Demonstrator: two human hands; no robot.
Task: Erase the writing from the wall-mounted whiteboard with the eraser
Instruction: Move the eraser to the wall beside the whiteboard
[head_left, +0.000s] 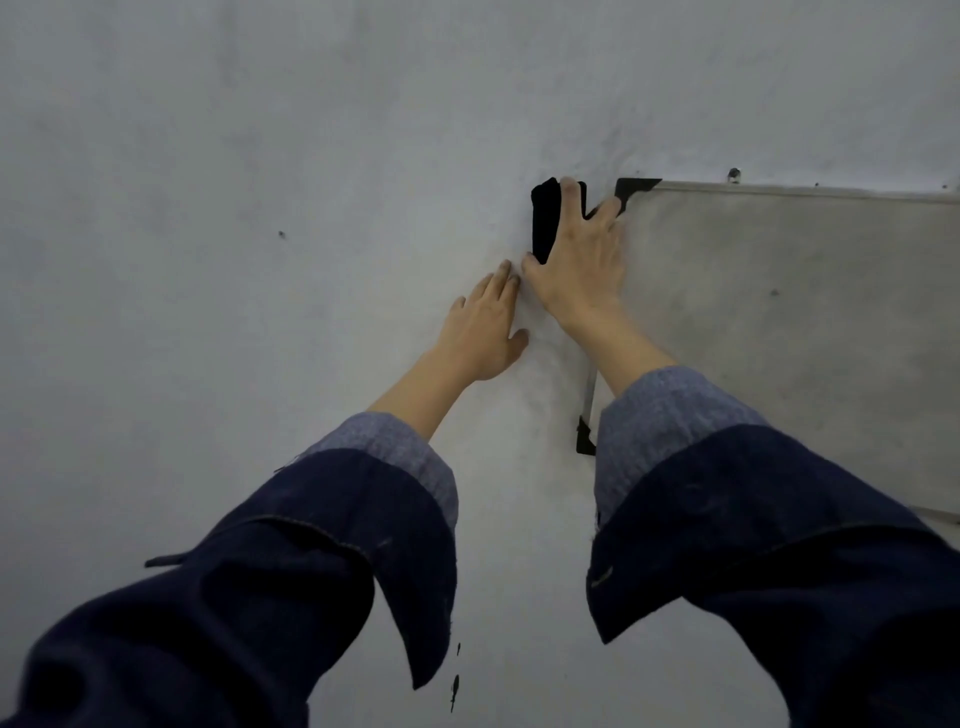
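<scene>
A grey whiteboard (789, 322) with black corner caps hangs on the wall at the right, and I see no clear writing on its smudged face. My right hand (582, 260) grips a black eraser (545, 223) held against the wall just left of the board's top-left corner. The thumb is at the eraser's lower end and the fingers wrap over its top. My left hand (483, 327) rests flat on the bare wall just below and left of the right hand, fingers straight.
The pale wall (260, 208) fills the left and top of the view, with a small dark mark at its left. A screw sits above the board's top edge (733, 174). Dark drip stains (455, 686) run down the wall below my arms.
</scene>
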